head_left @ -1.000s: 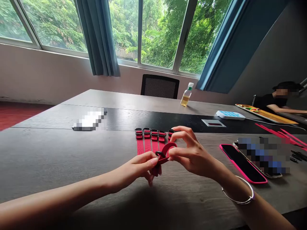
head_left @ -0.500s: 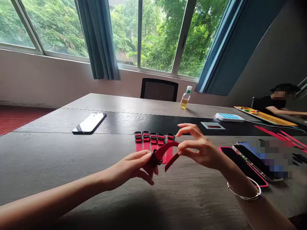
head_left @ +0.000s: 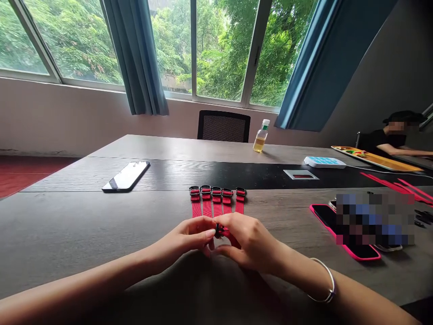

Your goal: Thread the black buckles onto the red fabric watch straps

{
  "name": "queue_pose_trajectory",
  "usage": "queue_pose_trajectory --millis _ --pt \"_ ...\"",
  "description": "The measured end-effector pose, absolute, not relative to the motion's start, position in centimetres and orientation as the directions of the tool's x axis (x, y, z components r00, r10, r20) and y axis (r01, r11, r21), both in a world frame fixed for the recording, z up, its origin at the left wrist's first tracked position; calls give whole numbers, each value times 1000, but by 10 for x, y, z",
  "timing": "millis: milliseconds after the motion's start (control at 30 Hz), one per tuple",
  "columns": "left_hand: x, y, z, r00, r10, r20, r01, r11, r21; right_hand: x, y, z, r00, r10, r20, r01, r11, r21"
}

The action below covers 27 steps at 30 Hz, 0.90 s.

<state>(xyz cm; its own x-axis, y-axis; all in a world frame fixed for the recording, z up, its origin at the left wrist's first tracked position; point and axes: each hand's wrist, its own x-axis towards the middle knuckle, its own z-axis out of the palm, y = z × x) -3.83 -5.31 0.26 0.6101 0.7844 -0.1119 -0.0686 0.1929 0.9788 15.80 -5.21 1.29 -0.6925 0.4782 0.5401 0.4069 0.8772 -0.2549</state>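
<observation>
Low over the table, my left hand (head_left: 194, 234) pinches a small black buckle (head_left: 217, 230) between thumb and fingers. A red strap (head_left: 226, 232) runs through that buckle, and my right hand (head_left: 248, 241) is closed on it from the right. My fingers cover most of the strap and part of the buckle. Just beyond my hands lie several red straps (head_left: 216, 208) side by side, each with a black buckle at its far end. My hands hide their near ends.
A phone (head_left: 126, 177) lies at left. At right are a pink-edged phone (head_left: 324, 216), loose red straps (head_left: 385, 184) and a white power strip (head_left: 324, 162). Farther off stand a bottle (head_left: 260, 137), a chair (head_left: 223, 126) and a yellow tray (head_left: 379, 159). A person (head_left: 394, 135) sits at far right.
My right hand has come down and left, from drawing out the strap's loose end to gripping close beside the buckle. My left hand still holds the buckle.
</observation>
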Motion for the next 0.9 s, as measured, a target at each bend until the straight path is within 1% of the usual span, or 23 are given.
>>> queue_pose_trajectory --millis 133,167,233,300,367,433,467,567,700,800,867,900 --pt "-35 -54 3 613 783 -106 -65 183 981 157 -49 8 -677 424 601 421 894 -156" --pt "-35 -53 3 586 804 -98 -58 163 985 160 -45 10 -672 413 615 423 896 -139" --pt "-37 -50 4 472 880 -46 -35 71 997 169 -36 16 -643 430 634 454 880 -138" --pt "-40 -45 5 306 950 61 0 -64 998 183 -22 24 -584 518 625 539 823 -179" --pt "-44 -38 3 162 974 161 22 -167 986 199 -7 30 -498 666 555 680 698 -226" --pt "-47 -32 0 85 976 201 17 -204 979 215 9 33 -368 810 457 838 502 -213" --pt "-49 -30 -1 70 976 206 16 -207 978 223 17 33 -334 834 440 867 455 -205" --pt "-49 -29 -5 82 971 223 46 -227 973 240 34 25 -307 865 396 901 399 -173" --pt "-49 -33 -6 158 958 241 92 -258 962 247 44 13 -347 873 343 908 405 -112" --pt "-51 -35 -8 229 931 285 133 -319 938 235 35 16 -390 846 364 892 445 -77" --pt "-51 -36 -10 307 901 305 143 -360 922 219 18 23 -452 792 409 852 519 -63" --pt "-51 -38 -11 355 885 301 139 -369 919 209 7 26 -502 744 440 812 581 -56"
